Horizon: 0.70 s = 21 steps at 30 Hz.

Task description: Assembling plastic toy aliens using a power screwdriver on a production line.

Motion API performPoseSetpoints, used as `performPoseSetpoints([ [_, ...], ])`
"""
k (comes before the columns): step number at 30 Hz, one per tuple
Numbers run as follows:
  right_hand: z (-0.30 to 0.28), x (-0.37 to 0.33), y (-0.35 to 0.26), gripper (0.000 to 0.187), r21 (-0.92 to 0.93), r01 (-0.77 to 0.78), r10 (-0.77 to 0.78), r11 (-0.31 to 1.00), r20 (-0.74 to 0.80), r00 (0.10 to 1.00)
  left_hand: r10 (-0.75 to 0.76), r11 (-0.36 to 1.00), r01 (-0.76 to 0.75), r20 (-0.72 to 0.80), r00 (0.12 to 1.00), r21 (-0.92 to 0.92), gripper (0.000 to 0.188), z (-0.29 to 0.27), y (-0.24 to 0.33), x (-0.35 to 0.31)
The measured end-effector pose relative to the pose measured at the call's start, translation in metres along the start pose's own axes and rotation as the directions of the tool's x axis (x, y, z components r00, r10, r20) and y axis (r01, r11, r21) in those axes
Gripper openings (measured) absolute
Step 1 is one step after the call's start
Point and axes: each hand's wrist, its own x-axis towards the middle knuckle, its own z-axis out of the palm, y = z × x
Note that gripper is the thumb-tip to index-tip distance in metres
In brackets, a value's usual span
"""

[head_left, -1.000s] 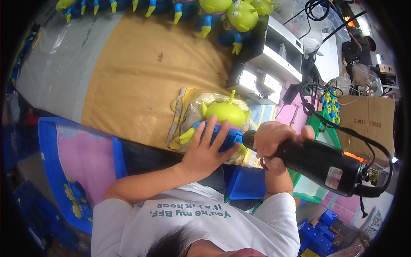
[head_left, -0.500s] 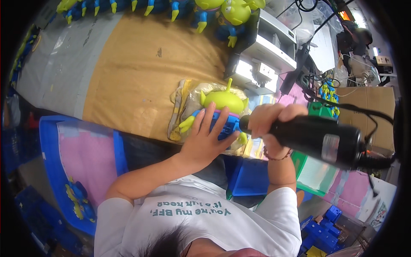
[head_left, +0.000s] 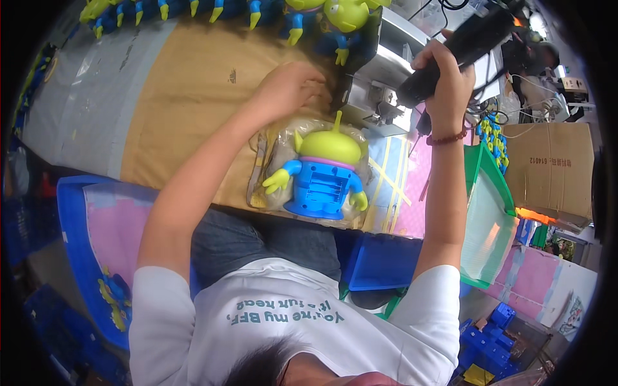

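A green and blue three-limbed-looking toy figure (head_left: 328, 149) lies back up on a plastic-covered pad (head_left: 262, 188) at the table's near edge. Its blue back shows an uncovered battery compartment. My left hand (head_left: 293, 88) hovers beyond the toy, beside the dark side of a white box-shaped machine (head_left: 385, 106); its fingers are loosely bent and apart, with nothing visible in them. Up at the right, my right hand (head_left: 445, 76) grips a black electric screwdriver (head_left: 473, 51), held tilted above the machine's right side. Neither hand touches the toy.
Several similar toys (head_left: 347, 19) stand along the table's far edge. A blue bin (head_left: 74, 212) with one toy is at the left, a green tray (head_left: 479, 212) at the right. Cables and a cardboard box (head_left: 553, 167) lie farther right; a blue bin (head_left: 383, 260) sits below the table edge.
My left hand has let go of the toy and moved away toward the machine. My right hand has lifted the electric screwdriver off the toy, up and to the right, uncovering the battery compartment.
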Motion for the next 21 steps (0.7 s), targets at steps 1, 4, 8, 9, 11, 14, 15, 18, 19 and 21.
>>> performPoseSetpoints([
  [1,0.004,-0.001,0.0,0.038,0.041,-0.053,0.053,0.998,0.005,0.999,0.033,0.998,-0.036,0.058,0.998,0.053,0.026,0.003,-0.003,0.007],
  [4,0.011,-0.024,-0.02,0.047,0.083,-0.061,0.058,0.995,0.031,0.998,0.176,0.967,-0.2,0.15,0.973,0.16,0.03,0.014,-0.019,0.018],
  [8,0.035,-0.066,-0.059,0.06,0.255,0.005,-0.049,0.967,0.168,0.985,0.092,0.955,-0.135,0.17,0.981,0.263,0.021,0.026,-0.024,0.02],
  [9,0.046,-0.077,-0.064,0.063,0.316,0.0,-0.07,0.949,0.21,0.975,0.074,0.95,-0.122,0.171,0.982,0.287,0.021,0.024,-0.027,0.015],
  [11,0.055,-0.094,-0.067,0.066,0.28,0.02,-0.1,0.96,0.275,0.956,0.056,0.941,-0.112,0.179,0.982,0.32,0.02,0.024,-0.031,0.012],
  [14,0.065,-0.108,-0.069,0.068,0.244,0.049,-0.123,0.969,0.298,0.947,-0.007,0.997,-0.025,0.38,0.925,0.078,0.021,0.007,-0.034,0.005],
  [15,0.068,-0.11,-0.068,0.068,0.232,0.063,-0.132,0.971,0.294,0.947,0.005,1.0,-0.001,0.384,0.923,-0.01,0.022,-0.004,-0.031,0.0],
  [18,0.071,-0.112,-0.063,0.068,0.19,0.096,-0.15,0.977,0.292,0.945,-0.031,0.961,0.098,0.25,0.968,-0.26,0.027,-0.023,-0.02,-0.029],
  [19,0.072,-0.112,-0.061,0.067,0.179,0.1,-0.151,0.979,0.297,0.943,-0.095,0.934,0.141,0.152,0.984,-0.329,0.028,-0.024,-0.015,-0.042],
  [21,0.076,-0.113,-0.058,0.065,0.158,0.103,-0.149,0.982,0.308,0.94,-0.239,0.861,0.195,-0.035,0.97,-0.471,0.031,-0.026,-0.002,-0.069],
])
